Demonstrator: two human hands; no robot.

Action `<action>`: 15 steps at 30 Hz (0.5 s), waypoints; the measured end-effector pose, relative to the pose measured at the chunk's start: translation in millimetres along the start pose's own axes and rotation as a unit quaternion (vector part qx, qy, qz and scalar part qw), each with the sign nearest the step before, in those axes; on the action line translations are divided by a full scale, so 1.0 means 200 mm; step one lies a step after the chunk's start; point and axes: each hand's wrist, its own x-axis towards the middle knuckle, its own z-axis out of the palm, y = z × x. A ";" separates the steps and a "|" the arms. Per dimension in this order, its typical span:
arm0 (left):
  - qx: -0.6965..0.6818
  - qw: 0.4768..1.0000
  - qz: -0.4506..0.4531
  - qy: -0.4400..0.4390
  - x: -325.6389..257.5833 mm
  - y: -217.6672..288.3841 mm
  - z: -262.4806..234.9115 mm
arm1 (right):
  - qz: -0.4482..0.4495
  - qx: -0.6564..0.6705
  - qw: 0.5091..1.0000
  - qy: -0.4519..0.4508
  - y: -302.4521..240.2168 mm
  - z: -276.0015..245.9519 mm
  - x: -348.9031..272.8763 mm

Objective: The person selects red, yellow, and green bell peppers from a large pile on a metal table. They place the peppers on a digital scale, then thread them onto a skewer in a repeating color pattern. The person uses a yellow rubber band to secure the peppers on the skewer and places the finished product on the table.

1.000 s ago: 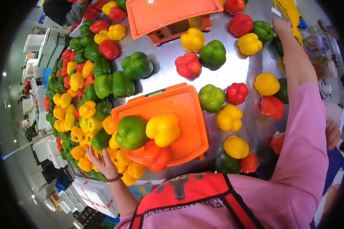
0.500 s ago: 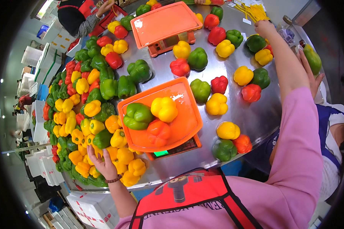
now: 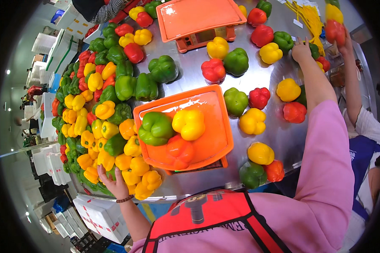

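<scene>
My left hand (image 3: 114, 184) is open, fingers spread, beside the yellow bell peppers (image 3: 140, 165) at the near edge of a large pile. It holds nothing. My right arm reaches to the far right, where my right hand (image 3: 302, 51) has its fingers apart beside a green bell pepper (image 3: 314, 50); whether it touches the pepper I cannot tell. Between my arms stands a scale with an orange tray (image 3: 217, 145). In it lie a green pepper (image 3: 155, 129), a yellow pepper (image 3: 188, 125) and an orange-red pepper (image 3: 180, 152).
A second orange scale (image 3: 200, 19) stands at the back. Small groups of mixed peppers, one with a yellow pepper (image 3: 261, 153), dot the steel table (image 3: 215, 179). Yellow ties (image 3: 310, 21) lie far right. A co-worker's hand (image 3: 346, 44) holds up stacked peppers. White boxes (image 3: 101, 217) stand lower left.
The view has shifted, moving the table rightward. My right hand has come back from the yellow ties to the peppers. The co-worker's peppers have gone up. My left hand stays by the pile.
</scene>
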 end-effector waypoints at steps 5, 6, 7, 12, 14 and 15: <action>0.018 1.000 0.000 -0.012 0.06 0.06 0.11 | -0.013 -0.004 1.000 0.023 0.01 0.16 0.16; 0.013 1.000 -0.002 -0.017 0.08 0.07 0.13 | -0.015 0.006 0.999 0.048 0.01 0.18 0.18; 0.007 1.000 -0.004 -0.021 0.09 0.08 0.16 | -0.017 0.017 0.997 0.072 0.01 0.21 0.20; 0.005 0.999 0.022 -0.032 0.11 0.12 0.26 | -0.015 0.007 0.998 0.053 -0.01 0.16 0.22; 0.008 0.999 0.025 -0.035 0.11 0.12 0.26 | 0.001 0.008 0.998 0.062 -0.01 0.17 0.23; 0.010 0.999 0.021 -0.038 0.11 0.11 0.26 | 0.007 0.010 0.997 0.071 -0.01 0.19 0.24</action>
